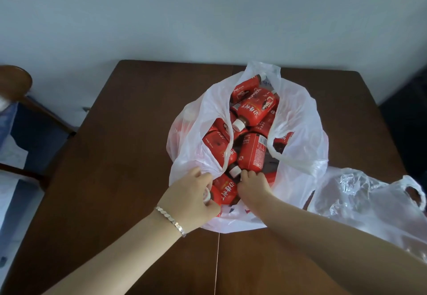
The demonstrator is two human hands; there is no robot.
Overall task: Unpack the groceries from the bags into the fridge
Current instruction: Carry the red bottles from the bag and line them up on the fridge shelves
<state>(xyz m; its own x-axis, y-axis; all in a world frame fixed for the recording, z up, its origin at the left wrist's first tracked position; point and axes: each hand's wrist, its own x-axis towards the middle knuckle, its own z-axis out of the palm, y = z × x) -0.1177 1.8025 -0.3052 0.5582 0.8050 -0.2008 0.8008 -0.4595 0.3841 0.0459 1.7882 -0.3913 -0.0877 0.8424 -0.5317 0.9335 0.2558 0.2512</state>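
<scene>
A white plastic bag (298, 119) stands open on the brown table (129, 156), filled with several red-labelled drink bottles with white caps. My left hand (191, 197) is closed around the capped end of one bottle (225, 190) at the bag's near edge, with the bag's rim bunched under its fingers. My right hand (253, 184) reaches into the bag beside it, fingers curled down onto the bottom of another bottle (253, 151) that lies lengthwise. A third bottle (254, 110) lies on top at the far side.
A second, crumpled white plastic bag (369, 204) lies flat on the table at the right. A wooden chair (18, 91) stands at the left, off the table's edge. A pale wall runs behind the table.
</scene>
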